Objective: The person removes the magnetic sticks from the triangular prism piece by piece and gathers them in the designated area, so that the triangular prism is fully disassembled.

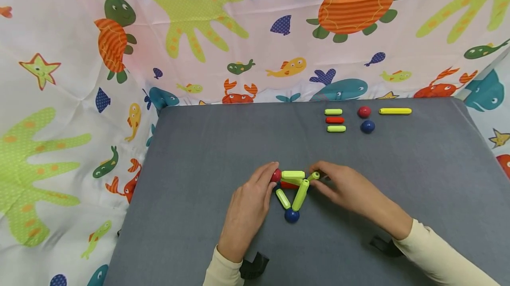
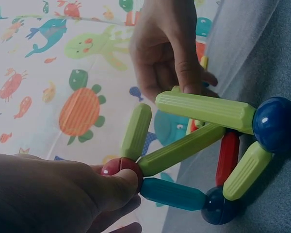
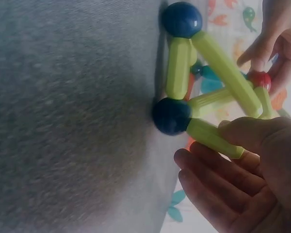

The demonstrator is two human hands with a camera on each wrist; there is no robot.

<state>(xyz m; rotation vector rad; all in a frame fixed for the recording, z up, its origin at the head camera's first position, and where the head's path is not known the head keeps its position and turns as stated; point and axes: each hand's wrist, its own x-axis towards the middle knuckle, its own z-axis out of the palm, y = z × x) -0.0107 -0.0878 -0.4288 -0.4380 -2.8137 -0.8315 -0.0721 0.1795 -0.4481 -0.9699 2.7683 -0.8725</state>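
My left hand point(image 1: 245, 208) pinches a red ball point(image 2: 117, 166) at the top of a structure of magnetic rods and balls. From that ball run light green rods point(image 2: 182, 149) and a teal rod point(image 2: 172, 193). Blue balls point(image 2: 276, 124), a red rod point(image 2: 228, 158) and shorter green rods form the base on the table. With thumb and fingers, my right hand point(image 1: 342, 184) pinches a short light green rod point(image 3: 211, 136) that meets a blue ball point(image 3: 172, 116). A longer green rod point(image 3: 228, 73) leans up from another blue ball, its upper end apart from the red ball.
On the grey table point(image 1: 207, 144), at the back right, lie two short green rods point(image 1: 336, 129), a red rod point(image 1: 334, 120), a red ball point(image 1: 364, 112), a blue ball point(image 1: 368, 126) and a yellow rod point(image 1: 395, 111). A sea-animal patterned cloth point(image 1: 255, 20) hangs behind.
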